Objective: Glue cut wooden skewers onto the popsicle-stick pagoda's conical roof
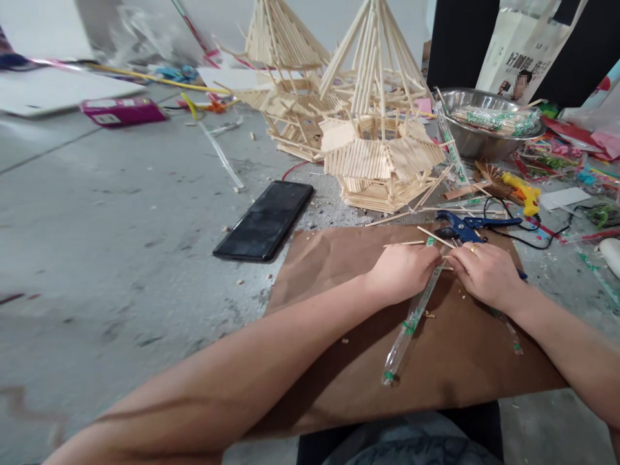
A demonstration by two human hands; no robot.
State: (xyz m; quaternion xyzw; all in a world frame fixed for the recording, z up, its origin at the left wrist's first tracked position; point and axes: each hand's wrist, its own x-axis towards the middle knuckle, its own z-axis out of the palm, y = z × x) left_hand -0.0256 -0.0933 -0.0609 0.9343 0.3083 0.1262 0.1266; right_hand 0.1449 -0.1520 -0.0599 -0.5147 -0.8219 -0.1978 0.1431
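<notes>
My left hand [407,268] is closed, its fingertips meeting those of my right hand [484,268] above a brown cardboard sheet [329,278]. A thin wooden stick [433,236] juts up and left from the closed fingers of my right hand. Another wooden stick [403,244] shows just behind my left hand, and short stick ends appear between the hands. Fingers hide how the sticks are gripped. Below them lies a clear plastic wrapper [409,328] with green print. Blue-handled cutters [465,226] rest just beyond my right hand.
Two wooden-stick pavilion models [382,155] stand ahead. A black phone [264,221] lies to the left. On the right are a metal bowl [477,143] holding wrapped sticks, a yellow glue gun [526,194] and its black cord. A purple packet [123,111] sits far left.
</notes>
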